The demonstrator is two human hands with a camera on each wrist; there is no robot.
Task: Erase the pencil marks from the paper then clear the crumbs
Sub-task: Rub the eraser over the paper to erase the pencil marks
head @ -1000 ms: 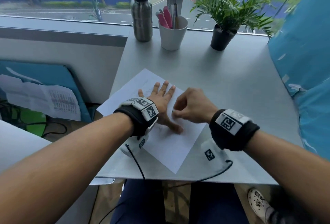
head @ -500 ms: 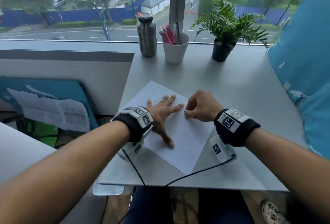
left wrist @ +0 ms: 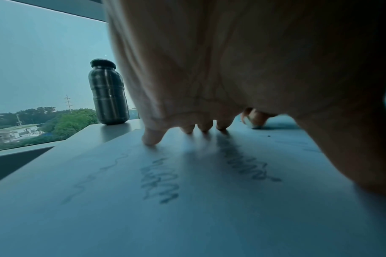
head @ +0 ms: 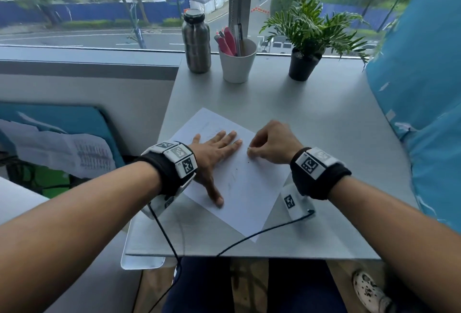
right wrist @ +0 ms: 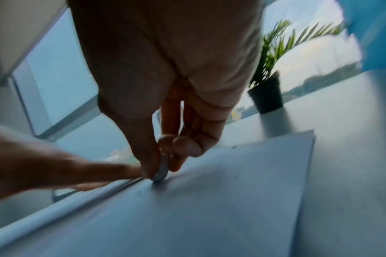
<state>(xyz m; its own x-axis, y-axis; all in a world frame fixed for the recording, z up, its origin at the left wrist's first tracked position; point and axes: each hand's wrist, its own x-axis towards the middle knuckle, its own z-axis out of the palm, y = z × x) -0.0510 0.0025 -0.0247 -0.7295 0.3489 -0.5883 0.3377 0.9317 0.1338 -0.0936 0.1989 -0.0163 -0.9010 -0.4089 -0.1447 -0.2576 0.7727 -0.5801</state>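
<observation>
A: White paper (head: 239, 188) lies flat on the tabletop (head: 324, 118), faint squiggles (left wrist: 161, 180) on it, skewed, long axis running far-left to near-right.

B: Left hand (head: 212, 155) flat, fingers spread, pressing it. Right hand (head: 272, 143) pinches a small eraser (right wrist: 162, 173) onto the sheet.

I can't make out one readable word or number here. The pencil marks (left wrist: 160, 180) on the white sheet of paper (head: 245, 188) are only scribbled zigzags, and the white wrist tags (head: 309, 164) carry black square code patterns, no letters I can read.
</observation>
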